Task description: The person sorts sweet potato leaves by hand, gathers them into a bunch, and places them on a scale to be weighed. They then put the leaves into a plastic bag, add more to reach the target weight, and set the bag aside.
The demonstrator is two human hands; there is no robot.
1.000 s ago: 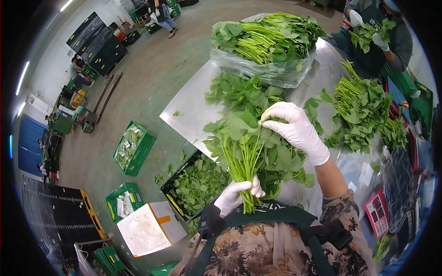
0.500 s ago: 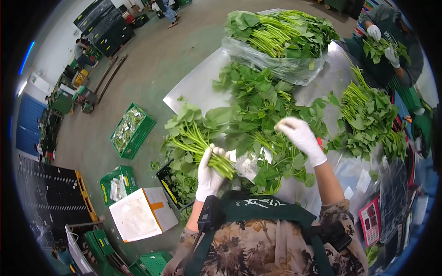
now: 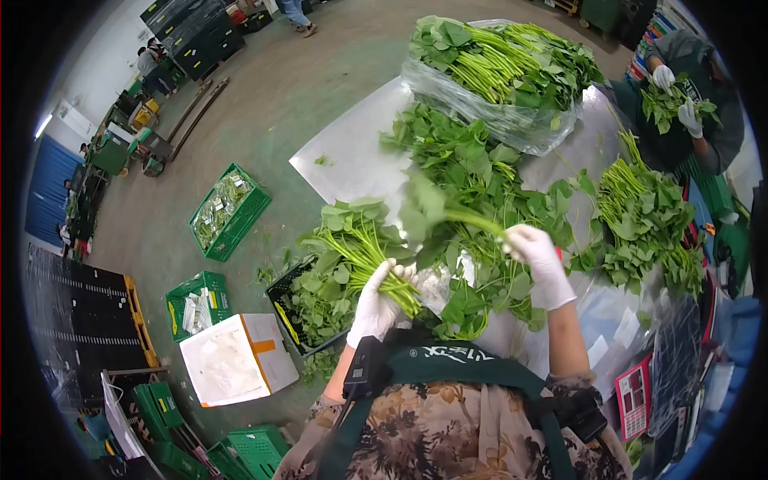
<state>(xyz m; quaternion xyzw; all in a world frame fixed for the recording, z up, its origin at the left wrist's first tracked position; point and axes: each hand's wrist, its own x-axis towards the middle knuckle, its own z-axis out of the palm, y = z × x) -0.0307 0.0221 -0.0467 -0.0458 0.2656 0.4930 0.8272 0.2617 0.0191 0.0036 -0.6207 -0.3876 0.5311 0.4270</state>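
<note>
My left hand (image 3: 376, 306), in a white glove, grips a bunch of leafy green stems (image 3: 358, 250), with its leaves pointing away and to the left. Between the gloved fingers of my right hand (image 3: 534, 254) is a leafy stem (image 3: 472, 219), its leaf end blurred and reaching left over the table. Loose leafy greens (image 3: 456, 160) lie heaped on the metal table (image 3: 352, 152) beyond both hands. Just right of my left hand, a small clear plastic bag with whitish contents (image 3: 434, 290) is partly covered.
A large plastic-wrapped pile of greens (image 3: 496, 68) stands at the table's far end. More bunches (image 3: 644, 212) lie at right, near a co-worker (image 3: 692, 104) holding greens. Left below are a black crate of greens (image 3: 308, 308), green crates (image 3: 230, 212) and a white box (image 3: 238, 360).
My right hand, which looked free of any stem, now holds a leafy stem. My left hand with its bunch has shifted slightly right, and the view has moved a little.
</note>
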